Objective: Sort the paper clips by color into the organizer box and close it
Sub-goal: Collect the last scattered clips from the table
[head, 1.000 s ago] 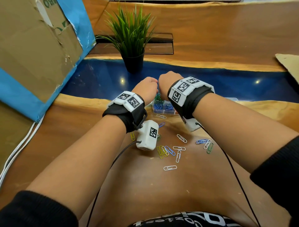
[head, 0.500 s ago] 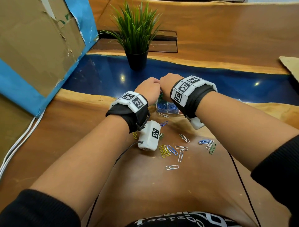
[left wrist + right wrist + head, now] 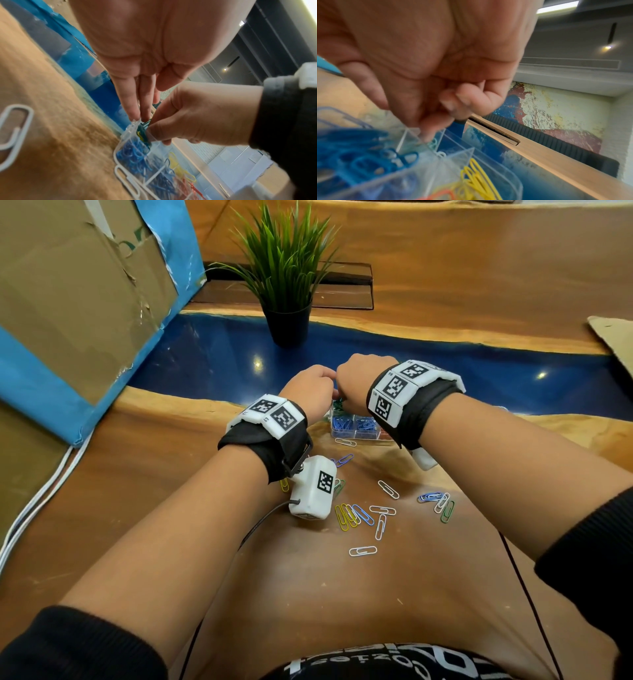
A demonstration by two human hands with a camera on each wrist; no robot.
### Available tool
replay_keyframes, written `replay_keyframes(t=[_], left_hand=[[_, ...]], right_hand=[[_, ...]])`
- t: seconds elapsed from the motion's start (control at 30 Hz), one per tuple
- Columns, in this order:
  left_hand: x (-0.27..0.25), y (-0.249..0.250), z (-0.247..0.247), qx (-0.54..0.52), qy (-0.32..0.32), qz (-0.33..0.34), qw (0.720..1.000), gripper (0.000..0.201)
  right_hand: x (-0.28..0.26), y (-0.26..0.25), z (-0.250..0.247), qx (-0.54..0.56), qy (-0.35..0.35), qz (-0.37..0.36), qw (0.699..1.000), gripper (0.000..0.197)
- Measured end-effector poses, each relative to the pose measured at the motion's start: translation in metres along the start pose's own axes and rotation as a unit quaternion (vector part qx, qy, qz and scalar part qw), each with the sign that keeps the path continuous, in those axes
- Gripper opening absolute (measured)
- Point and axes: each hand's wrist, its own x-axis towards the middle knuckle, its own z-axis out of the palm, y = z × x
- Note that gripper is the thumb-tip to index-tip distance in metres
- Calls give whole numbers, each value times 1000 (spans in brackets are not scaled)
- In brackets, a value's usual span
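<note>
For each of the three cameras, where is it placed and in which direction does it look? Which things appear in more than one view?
Head: worn on the head, looking forward and down at the wooden table; both forearms, left hand and right hand show.
Left wrist: looks along the left palm to its fingers at the organizer box; the right hand also shows.
Right wrist: looks along the right palm, over the box toward a far wall.
Shared: all three show the box and its blue clips.
</note>
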Motion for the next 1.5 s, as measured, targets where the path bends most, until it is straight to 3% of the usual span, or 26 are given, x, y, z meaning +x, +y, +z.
replay_keyframes(t=[0.37, 0.73, 0.9, 1.17, 1.37, 1.5], left_hand=[[4, -9, 0, 16, -7, 19, 1000, 43], [3, -10, -2, 51, -15, 43, 998, 45], [4, -11, -2, 41, -15, 29, 999, 47], [6, -13, -3, 43, -17, 22, 999, 41], [3, -13, -4, 28, -20, 18, 999, 36], [-1, -12, -3, 35, -27, 14, 999, 48]], right_hand=[[-3, 15, 2, 58, 6, -37, 998, 22], [-7, 27, 9, 131, 50, -61, 988, 16], [-6, 23, 5, 52, -5, -93, 994, 22], [5, 10, 0, -19, -34, -82, 996, 27], [3, 15, -1, -96, -10, -144, 985, 25], [0, 21, 2, -102, 6, -180, 978, 21]])
